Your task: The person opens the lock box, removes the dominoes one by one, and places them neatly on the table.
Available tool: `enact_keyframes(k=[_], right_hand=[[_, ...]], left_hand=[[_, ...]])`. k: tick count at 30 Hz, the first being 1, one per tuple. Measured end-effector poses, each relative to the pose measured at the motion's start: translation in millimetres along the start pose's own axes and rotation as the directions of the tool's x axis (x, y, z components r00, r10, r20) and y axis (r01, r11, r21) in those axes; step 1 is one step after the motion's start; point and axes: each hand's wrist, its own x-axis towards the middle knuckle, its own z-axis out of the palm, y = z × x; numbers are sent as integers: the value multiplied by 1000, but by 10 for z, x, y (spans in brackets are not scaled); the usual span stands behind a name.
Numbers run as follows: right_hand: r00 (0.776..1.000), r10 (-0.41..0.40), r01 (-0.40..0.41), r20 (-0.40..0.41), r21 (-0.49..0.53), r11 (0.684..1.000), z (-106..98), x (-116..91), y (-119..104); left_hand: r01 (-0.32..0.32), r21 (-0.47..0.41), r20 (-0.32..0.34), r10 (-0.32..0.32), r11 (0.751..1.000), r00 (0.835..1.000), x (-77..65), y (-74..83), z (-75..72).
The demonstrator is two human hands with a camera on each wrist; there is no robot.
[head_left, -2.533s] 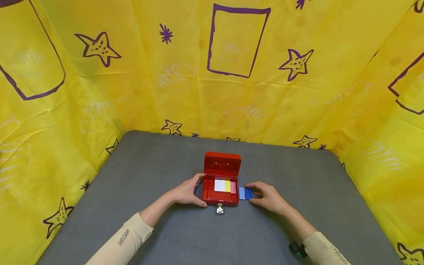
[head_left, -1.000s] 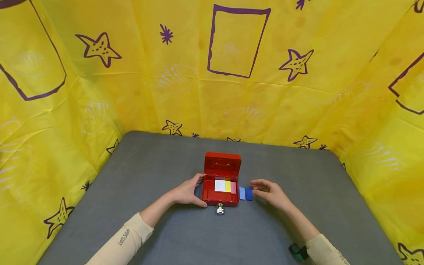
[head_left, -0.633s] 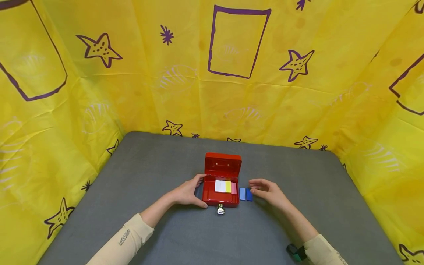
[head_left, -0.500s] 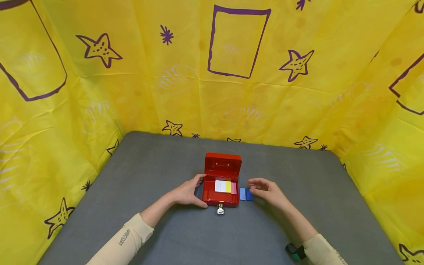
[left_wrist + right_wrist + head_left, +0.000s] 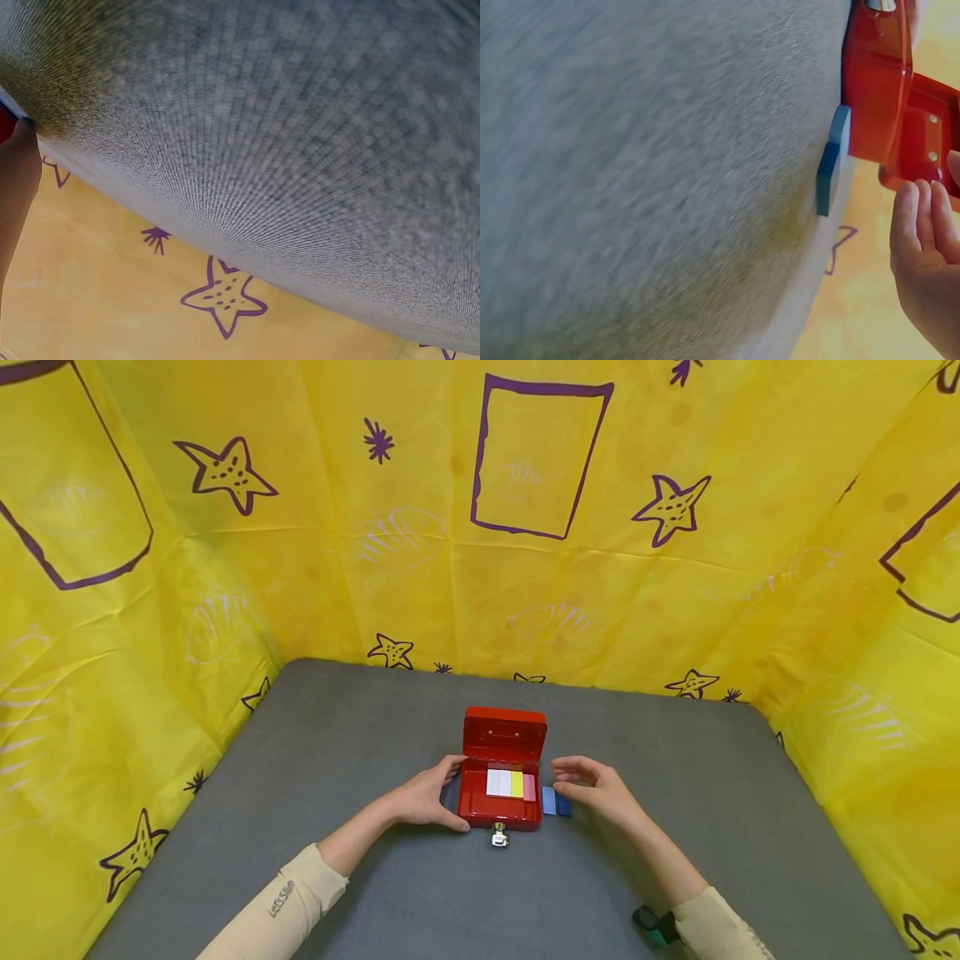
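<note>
Lettering (image 5: 281, 899), apparently "LetsSlim", on left sleeve (image 5: 264, 923), left hand (image 5: 424, 796) against red box (image 5: 480, 820)

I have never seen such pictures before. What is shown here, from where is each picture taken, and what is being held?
There is no machine here: a person works with two bare hands. The widest picture comes from a camera worn on the head; the two others come from one on each wrist.

On the grey table stands a red, metal-looking box, its lid open. Inside are two white rectangular blocks, a yellow one and a pink one. Beside the box lie a light blue flat block and a dark blue one.

The left hand grips the box's left side. The right hand, near the blue blocks, appears to hold nothing.
</note>
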Motion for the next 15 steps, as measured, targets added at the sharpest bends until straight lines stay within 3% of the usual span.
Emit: enact_keyframes(k=[5,11,15], right_hand=[[1000,-10,10,2,-8,1000,51,-26,-175],[1000,-10,10,-5,9,1000,99,101,11],[1000,-10,10,9,12,1000,141,91,-125]], left_hand=[[7,3,0,-7,1000,1000,-3,7,1],[5,2,0,-5,1000,1000,-3,3,0],[-6,-1,-3,6,1000,1000,1,-7,-3]])
